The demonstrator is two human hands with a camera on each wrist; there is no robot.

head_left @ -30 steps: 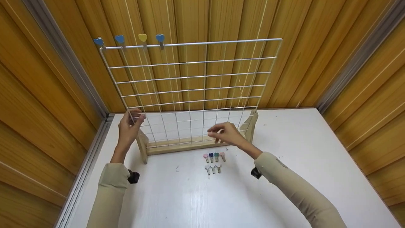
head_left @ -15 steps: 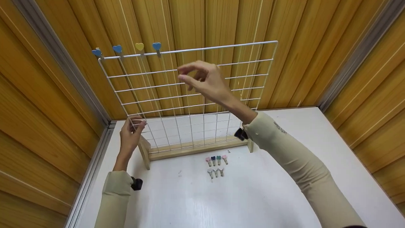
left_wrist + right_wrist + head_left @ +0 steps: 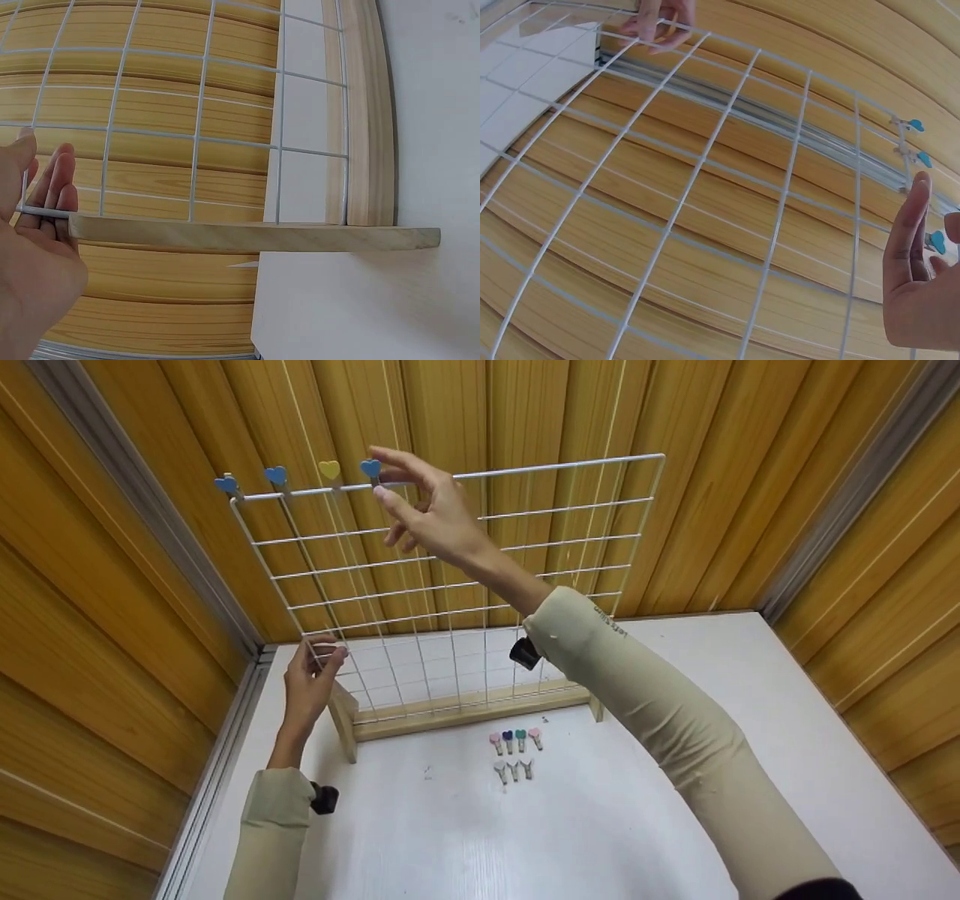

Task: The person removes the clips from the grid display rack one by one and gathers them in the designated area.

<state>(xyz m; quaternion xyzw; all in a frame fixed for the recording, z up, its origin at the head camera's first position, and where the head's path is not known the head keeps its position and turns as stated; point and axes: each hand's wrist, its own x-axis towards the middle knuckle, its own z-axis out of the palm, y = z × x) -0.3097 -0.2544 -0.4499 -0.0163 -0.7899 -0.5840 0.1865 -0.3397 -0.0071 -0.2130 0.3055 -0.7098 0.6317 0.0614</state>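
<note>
- Left hand (image 3: 309,679): wrapped round the left edge of the wire grid (image 3: 555,467).
- Grid top, attached: blue clip (image 3: 227,484), second blue clip (image 3: 276,475), yellow clip (image 3: 329,469), third blue clip (image 3: 370,468).
- Right hand (image 3: 439,514): thumb and finger parted around the third; contact unclear.
- Unattached: four coloured clips (image 3: 520,735), three pale clips (image 3: 514,769).
- White worktop (image 3: 465,840); wood-patterned walls (image 3: 525,405).

The right hand (image 3: 435,514) is raised, index finger (image 3: 405,461) and thumb (image 3: 396,504) spread apart, its forearm (image 3: 637,675) slanting down rightward from it. Lower left of it, the left hand (image 3: 307,675) curls its fingers, seemingly loosely, though they are partly hidden.
</note>
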